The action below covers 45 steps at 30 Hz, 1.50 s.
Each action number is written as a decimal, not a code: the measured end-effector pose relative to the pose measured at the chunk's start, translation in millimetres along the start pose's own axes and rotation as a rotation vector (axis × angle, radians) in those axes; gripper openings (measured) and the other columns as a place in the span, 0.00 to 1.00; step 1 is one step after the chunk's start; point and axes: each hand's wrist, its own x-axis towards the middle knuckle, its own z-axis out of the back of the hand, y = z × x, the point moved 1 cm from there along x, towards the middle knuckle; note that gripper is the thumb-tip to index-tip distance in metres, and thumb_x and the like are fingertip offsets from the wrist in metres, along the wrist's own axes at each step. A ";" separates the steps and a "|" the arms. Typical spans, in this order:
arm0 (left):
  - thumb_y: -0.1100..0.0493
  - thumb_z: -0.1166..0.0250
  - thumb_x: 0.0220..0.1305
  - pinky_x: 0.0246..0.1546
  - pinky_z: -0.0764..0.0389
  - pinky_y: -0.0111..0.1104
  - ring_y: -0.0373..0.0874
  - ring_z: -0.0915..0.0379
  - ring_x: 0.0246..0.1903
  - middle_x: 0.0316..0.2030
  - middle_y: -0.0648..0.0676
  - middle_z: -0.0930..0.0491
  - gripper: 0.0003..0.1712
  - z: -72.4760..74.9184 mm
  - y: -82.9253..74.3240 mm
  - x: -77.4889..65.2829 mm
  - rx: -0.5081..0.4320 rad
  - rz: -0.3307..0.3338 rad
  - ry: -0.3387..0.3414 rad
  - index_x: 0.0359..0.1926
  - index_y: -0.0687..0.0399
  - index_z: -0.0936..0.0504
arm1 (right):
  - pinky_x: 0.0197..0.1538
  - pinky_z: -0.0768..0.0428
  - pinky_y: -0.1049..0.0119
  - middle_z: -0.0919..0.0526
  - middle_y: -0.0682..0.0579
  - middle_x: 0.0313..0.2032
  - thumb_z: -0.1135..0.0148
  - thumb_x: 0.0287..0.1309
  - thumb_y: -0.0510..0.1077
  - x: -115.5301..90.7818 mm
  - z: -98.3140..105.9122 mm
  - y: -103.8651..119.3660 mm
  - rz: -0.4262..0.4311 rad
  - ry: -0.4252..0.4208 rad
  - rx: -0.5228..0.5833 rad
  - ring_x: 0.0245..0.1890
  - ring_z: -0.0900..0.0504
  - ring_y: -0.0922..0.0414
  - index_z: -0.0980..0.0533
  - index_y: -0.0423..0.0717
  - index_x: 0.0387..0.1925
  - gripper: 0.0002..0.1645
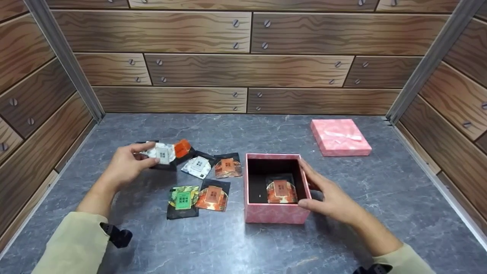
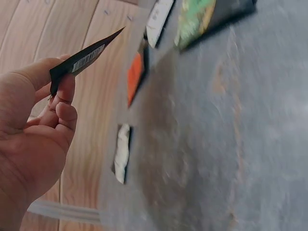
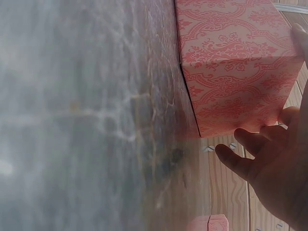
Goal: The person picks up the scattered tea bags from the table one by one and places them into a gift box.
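My left hand pinches a tea sachet with a white front, between thumb and fingers. In the left wrist view the held sachet shows its dark back and a barcode label. Close by on the table lie an orange sachet, a white one and a green one. My right hand rests against the right side of an open pink box, thumb at the near corner, fingers extended along the side. A red-brown sachet lies inside the box.
Two more red-brown sachets, one farther back and one nearer, lie left of the box. The pink lid with a bow sits at the back right. Wood-patterned walls enclose the grey marbled table.
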 end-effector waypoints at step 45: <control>0.64 0.22 0.59 0.45 0.18 0.34 0.53 0.23 0.46 0.58 0.57 0.22 0.39 -157.3 -165.9 -11.2 -0.016 -0.480 0.302 0.71 0.65 0.24 | 0.72 0.34 0.47 0.46 0.48 0.83 0.23 0.59 0.47 -2.3 -0.8 -1.3 -0.060 -0.018 -0.039 0.74 0.33 0.46 0.50 0.55 0.86 0.62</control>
